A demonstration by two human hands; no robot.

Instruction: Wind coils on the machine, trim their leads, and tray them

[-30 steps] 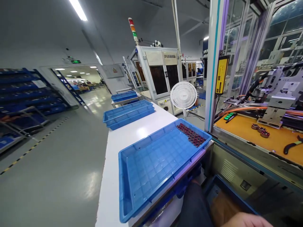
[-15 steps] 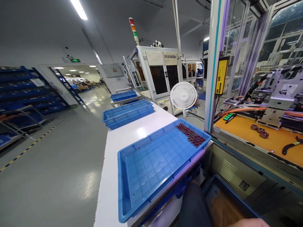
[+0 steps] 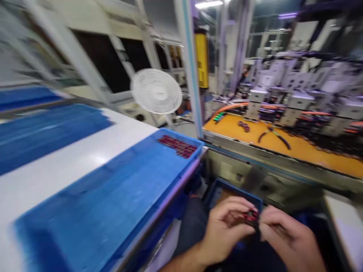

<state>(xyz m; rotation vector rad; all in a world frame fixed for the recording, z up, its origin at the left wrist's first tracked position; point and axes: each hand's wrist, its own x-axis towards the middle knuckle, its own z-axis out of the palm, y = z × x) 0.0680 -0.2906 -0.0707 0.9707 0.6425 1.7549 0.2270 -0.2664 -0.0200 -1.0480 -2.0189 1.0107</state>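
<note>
Both hands meet low in the view, over my lap. My left hand is curled, its fingertips pinching a small dark red part. My right hand closes on the same part from the other side. The picture is smeared by motion. To the left, a blue tray lies on the white table, with a pile of small dark red parts in its far corner. A blue bin sits on the floor just beyond my hands.
A white fan stands behind the table. An orange machine deck at right carries pliers, a few red parts and grey fixtures. More blue trays lie at far left. A metal post divides table and machine.
The view has swung right and down. Both hands, barely visible before, have come up together in front of me around a small red part.
</note>
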